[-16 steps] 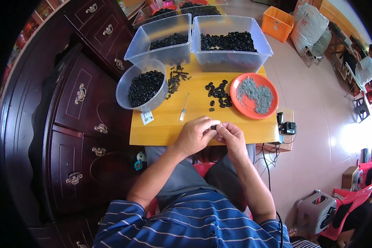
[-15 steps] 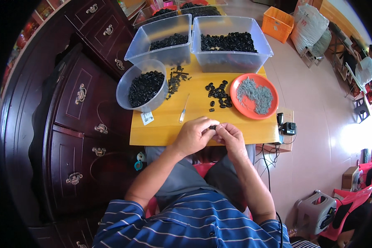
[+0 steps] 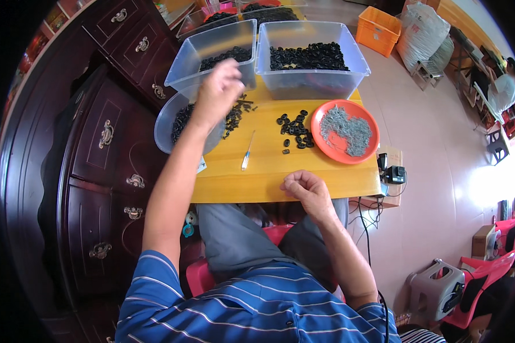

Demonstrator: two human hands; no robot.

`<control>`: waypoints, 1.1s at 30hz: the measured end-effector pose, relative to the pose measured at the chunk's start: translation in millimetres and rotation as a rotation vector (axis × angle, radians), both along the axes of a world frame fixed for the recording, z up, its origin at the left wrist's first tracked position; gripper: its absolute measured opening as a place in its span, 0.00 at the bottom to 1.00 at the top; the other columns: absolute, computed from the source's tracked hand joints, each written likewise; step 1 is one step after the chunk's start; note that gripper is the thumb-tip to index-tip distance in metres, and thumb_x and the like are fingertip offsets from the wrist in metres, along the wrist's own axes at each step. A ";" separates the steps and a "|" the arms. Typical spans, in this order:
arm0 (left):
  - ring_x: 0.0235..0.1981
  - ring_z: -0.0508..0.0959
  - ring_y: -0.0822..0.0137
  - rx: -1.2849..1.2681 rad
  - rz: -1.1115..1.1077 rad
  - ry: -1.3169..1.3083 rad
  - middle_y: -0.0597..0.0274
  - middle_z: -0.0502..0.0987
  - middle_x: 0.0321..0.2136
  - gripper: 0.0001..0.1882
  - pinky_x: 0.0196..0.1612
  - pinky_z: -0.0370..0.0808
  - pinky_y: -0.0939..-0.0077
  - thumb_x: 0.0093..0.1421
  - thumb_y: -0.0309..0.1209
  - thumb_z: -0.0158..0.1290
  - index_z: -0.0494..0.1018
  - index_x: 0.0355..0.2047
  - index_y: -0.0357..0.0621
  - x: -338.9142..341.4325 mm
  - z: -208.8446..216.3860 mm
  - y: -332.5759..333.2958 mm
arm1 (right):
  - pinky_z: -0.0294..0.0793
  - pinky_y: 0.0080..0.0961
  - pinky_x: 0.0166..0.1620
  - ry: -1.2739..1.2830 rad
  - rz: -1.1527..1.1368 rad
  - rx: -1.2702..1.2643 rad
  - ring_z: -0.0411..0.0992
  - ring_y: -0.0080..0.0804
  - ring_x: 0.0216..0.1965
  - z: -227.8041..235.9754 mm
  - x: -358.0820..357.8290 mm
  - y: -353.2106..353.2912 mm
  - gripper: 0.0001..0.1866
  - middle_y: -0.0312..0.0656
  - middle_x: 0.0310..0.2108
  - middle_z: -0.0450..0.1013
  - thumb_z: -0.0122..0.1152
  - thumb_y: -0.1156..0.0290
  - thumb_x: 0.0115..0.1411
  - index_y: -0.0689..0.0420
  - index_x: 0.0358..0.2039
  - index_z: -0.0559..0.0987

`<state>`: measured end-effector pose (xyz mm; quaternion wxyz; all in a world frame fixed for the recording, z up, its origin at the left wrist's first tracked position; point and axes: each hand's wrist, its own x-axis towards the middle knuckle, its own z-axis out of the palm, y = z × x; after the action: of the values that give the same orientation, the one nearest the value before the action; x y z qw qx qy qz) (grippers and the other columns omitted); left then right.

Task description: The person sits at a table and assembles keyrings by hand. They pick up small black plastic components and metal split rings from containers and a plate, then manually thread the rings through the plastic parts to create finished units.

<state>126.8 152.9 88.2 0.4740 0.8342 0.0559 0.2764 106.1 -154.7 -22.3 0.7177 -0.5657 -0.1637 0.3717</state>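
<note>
My left hand (image 3: 216, 94) is raised at the front of the left clear bin (image 3: 180, 77), which holds small black oval parts (image 3: 226, 58). Motion smears its fingers, so what they hold, if anything, cannot be made out. Below it, the round clear tub (image 3: 163, 123) of black parts is partly covered by my forearm. Over the table's front edge my right hand (image 3: 308, 191) is closed, its thumb and fingertips together; whatever is between them is hidden. Beyond it lie loose black parts (image 3: 294, 127) beside an orange-red plate (image 3: 318, 137) heaped with small grey metal pieces (image 3: 349, 132).
A thin screwdriver (image 3: 248, 153) lies mid-table. The right clear bin (image 3: 309, 86) holds more black parts. Small black pieces (image 3: 234, 119) lie beside the tub. A dark wooden cabinet (image 3: 88, 166) stands left; a small black device (image 3: 395, 174) sits off the table's right edge.
My hands were together at the table's front edge around a small black part. The left has moved up and left to the bin; the right has stayed near the edge.
</note>
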 end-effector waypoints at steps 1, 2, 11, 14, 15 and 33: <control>0.42 0.78 0.76 0.013 -0.056 0.123 0.64 0.79 0.44 0.20 0.47 0.76 0.80 0.63 0.22 0.55 0.72 0.56 0.39 -5.9 -9.8 -19.4 | 0.74 0.20 0.44 -0.001 -0.007 -0.002 0.75 0.19 0.38 -0.9 0.6 0.1 0.09 0.37 0.35 0.79 0.60 0.69 0.67 0.62 0.40 0.78; 0.37 0.78 0.79 0.011 -0.088 0.186 0.69 0.81 0.36 0.13 0.42 0.76 0.81 0.62 0.23 0.57 0.79 0.47 0.40 -11.3 -31.2 -33.1 | 0.74 0.20 0.44 -0.009 -0.003 0.010 0.75 0.20 0.38 -1.7 0.3 0.8 0.09 0.37 0.35 0.79 0.60 0.70 0.66 0.62 0.41 0.78; 0.33 0.82 0.52 0.326 -0.002 0.313 0.55 0.80 0.30 0.09 0.37 0.77 0.59 0.56 0.33 0.61 0.81 0.35 0.44 -36.8 -105.0 -111.9 | 0.76 0.21 0.44 -0.045 -0.018 0.018 0.77 0.21 0.38 -6.7 0.7 1.8 0.08 0.38 0.35 0.79 0.60 0.72 0.65 0.63 0.41 0.78; 0.29 0.82 0.56 0.388 -0.015 0.261 0.56 0.80 0.29 0.09 0.34 0.77 0.65 0.57 0.32 0.61 0.81 0.35 0.41 -32.8 -112.9 -114.3 | 0.76 0.21 0.44 -0.050 -0.023 -0.001 0.77 0.22 0.38 -3.5 1.5 0.5 0.08 0.39 0.35 0.79 0.60 0.73 0.65 0.64 0.41 0.78; 0.27 0.82 0.59 0.420 -0.022 0.235 0.56 0.80 0.28 0.09 0.33 0.77 0.67 0.57 0.30 0.61 0.81 0.36 0.39 -31.9 -114.4 -113.8 | 0.76 0.21 0.44 -0.052 -0.027 -0.006 0.77 0.22 0.38 -2.5 1.6 0.3 0.08 0.39 0.35 0.79 0.60 0.73 0.65 0.64 0.41 0.78; 0.30 0.76 0.80 -0.221 -0.389 0.221 0.68 0.77 0.30 0.03 0.34 0.73 0.84 0.62 0.24 0.58 0.78 0.34 0.37 -35.5 -64.1 -159.3 | 0.73 0.19 0.38 0.500 -0.256 0.286 0.74 0.20 0.33 9.6 18.5 -11.2 0.13 0.31 0.33 0.73 0.52 0.57 0.72 0.52 0.44 0.74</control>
<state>91.3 -6.5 24.2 0.5975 0.7976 -0.0245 0.0792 124.5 -165.9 -12.6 0.8489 -0.3661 0.0396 0.3792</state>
